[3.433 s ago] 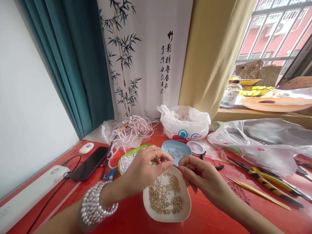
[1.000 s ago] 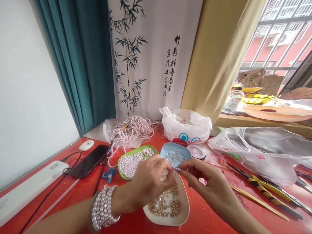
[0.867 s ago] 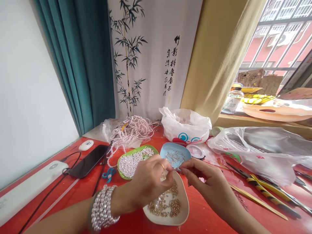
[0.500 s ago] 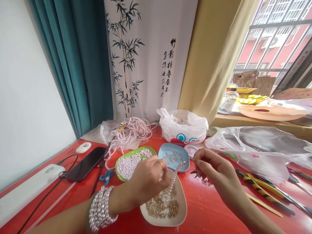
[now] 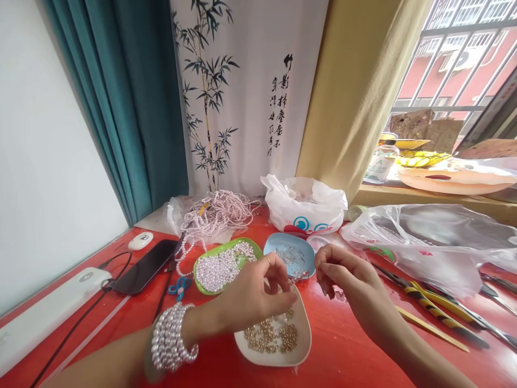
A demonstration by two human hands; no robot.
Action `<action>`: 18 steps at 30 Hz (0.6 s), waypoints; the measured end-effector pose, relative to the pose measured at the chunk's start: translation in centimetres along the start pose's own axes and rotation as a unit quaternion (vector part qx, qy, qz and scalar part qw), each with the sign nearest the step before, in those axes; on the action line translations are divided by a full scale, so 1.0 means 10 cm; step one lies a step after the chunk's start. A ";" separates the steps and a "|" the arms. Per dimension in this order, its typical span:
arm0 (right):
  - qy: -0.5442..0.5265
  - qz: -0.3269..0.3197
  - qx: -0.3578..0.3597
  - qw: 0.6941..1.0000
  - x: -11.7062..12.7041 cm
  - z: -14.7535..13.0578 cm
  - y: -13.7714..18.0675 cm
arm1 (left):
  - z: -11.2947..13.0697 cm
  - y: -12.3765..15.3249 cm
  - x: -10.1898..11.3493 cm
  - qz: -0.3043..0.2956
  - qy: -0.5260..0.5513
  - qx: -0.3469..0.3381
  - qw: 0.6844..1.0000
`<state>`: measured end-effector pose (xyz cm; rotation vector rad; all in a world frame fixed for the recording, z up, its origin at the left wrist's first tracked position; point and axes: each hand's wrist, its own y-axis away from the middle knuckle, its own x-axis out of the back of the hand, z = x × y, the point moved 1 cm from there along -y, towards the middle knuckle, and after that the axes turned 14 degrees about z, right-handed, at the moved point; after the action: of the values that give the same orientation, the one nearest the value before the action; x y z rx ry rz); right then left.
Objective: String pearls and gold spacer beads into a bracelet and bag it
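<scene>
We're working by gold beads (image 5: 264, 338).
Our left hand (image 5: 260, 291) is hovering half-curled, our right hand (image 5: 353, 275) nearly pinched; we can't tell what's held. Between them, a beaded piece (image 5: 299, 277) is overlapping the blue tray (image 5: 288, 237); a slack pinch might drop it.

Your left forearm (image 5: 109, 355) comes in from the lower left and slants up toward the middle, the wrist (image 5: 191, 323) roughly in line with it. Your left hand (image 5: 254, 293) is turned back uppermost, its thumb stretched out to the right and its index finger bent over above it, with a gap between them. Your right forearm (image 5: 412, 342) rises from the lower right. Your right hand (image 5: 347, 277) points inward, thumb and index finger drawn close together, the other fingers curled beneath. Your two hands stand near each other, apart.
</scene>
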<state>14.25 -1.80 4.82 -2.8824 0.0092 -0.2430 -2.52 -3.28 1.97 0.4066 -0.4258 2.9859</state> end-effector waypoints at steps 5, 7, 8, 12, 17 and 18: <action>0.011 -0.009 0.001 1.000 -0.05 0.00 0.02 | -0.04 0.00 -0.02 0.043 -0.002 -0.004 0.999; 0.015 -0.008 0.009 1.000 -0.06 0.01 0.02 | -0.05 0.00 -0.01 0.051 0.002 -0.012 0.999; 0.020 -0.008 0.015 1.000 -0.07 0.02 0.02 | -0.06 -0.01 -0.01 0.053 0.001 -0.017 0.998; 0.054 -0.003 0.045 0.998 -0.07 0.07 0.01 | -0.07 -0.02 -0.01 0.061 -0.008 -0.025 0.998; 0.099 0.023 0.091 0.991 -0.05 0.14 -0.03 | -0.09 -0.04 -0.01 0.082 -0.015 -0.037 0.996; 0.100 0.028 0.091 0.990 -0.04 0.14 -0.03 | -0.09 -0.04 -0.01 0.081 -0.012 -0.036 0.996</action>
<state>14.06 -1.13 3.51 -2.6620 0.0984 -0.4938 -2.62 -2.63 1.23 0.4195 -0.5931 3.1136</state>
